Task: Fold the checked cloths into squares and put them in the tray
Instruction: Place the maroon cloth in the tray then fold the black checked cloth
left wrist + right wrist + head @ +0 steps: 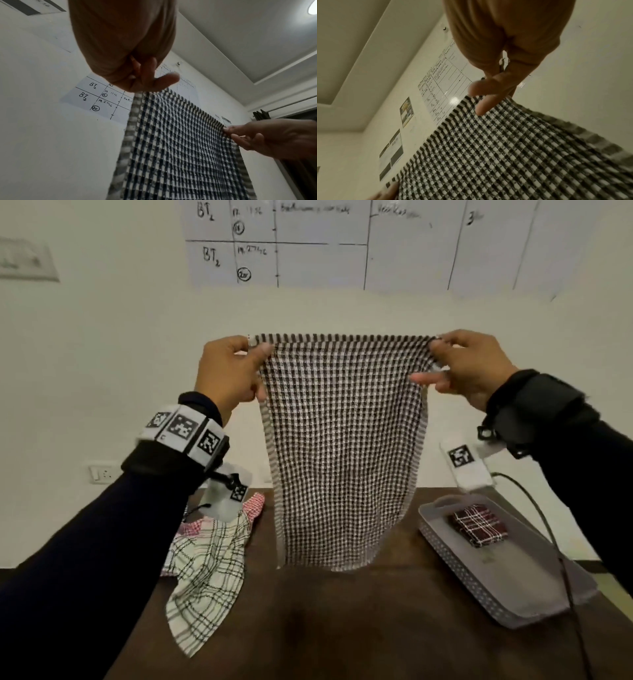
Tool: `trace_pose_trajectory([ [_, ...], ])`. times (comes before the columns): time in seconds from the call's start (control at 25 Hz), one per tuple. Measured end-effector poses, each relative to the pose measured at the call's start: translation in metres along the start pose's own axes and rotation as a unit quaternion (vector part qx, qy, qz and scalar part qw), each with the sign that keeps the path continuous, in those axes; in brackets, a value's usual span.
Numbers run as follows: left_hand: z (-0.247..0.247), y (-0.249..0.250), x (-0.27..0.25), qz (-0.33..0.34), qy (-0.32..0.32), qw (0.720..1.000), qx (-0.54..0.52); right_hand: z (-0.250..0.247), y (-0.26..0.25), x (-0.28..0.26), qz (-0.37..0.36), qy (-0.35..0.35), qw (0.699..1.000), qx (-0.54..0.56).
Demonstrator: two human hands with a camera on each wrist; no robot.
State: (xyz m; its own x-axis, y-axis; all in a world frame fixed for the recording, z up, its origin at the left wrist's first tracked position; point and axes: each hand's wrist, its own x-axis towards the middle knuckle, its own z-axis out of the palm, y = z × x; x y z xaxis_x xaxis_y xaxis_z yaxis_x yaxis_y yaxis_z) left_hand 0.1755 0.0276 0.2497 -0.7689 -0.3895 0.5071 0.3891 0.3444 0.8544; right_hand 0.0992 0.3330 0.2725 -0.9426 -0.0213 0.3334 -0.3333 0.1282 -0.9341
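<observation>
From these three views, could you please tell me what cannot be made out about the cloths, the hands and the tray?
- Table behind the black checked cloth: hidden in the head view.
- Red cloth: mostly covered by the white plaid cloth.
- Left hand and right hand: fingertips behind the cloth hidden.
- Tray: outside both wrist views.
- Whiteboard writing: blurred.

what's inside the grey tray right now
One folded dark red checked cloth lies at the far end of the grey tray; the rest of the floor shows bare. Anything under that cloth is covered.
</observation>
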Motion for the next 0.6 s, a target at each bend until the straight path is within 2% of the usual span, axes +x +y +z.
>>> trace_pose_trajectory([
  [0.12,0.012,-0.001,0.015,-0.026,-0.036,0.999,-0.004,-0.007,-0.006,0.005,0.015,0.004,0.999,0.052],
  [0.24,0.022,-0.014,0.027,-0.058,-0.066,0.996,-0.008,-0.014,0.006,0.017,0.032,0.002,0.999,0.023],
  [0.36,0.038,-0.029,0.034,-0.110,-0.103,0.989,-0.014,-0.019,0.032,0.035,0.079,-0.010,0.997,0.002],
  [0.44,0.047,-0.039,0.039,-0.129,-0.102,0.986,-0.023,-0.018,0.047,0.046,0.094,-0.017,0.995,0.010],
  [0.6,0.057,-0.060,0.053,-0.087,-0.081,0.992,-0.043,-0.017,0.065,0.064,0.023,0.018,0.998,0.048],
])
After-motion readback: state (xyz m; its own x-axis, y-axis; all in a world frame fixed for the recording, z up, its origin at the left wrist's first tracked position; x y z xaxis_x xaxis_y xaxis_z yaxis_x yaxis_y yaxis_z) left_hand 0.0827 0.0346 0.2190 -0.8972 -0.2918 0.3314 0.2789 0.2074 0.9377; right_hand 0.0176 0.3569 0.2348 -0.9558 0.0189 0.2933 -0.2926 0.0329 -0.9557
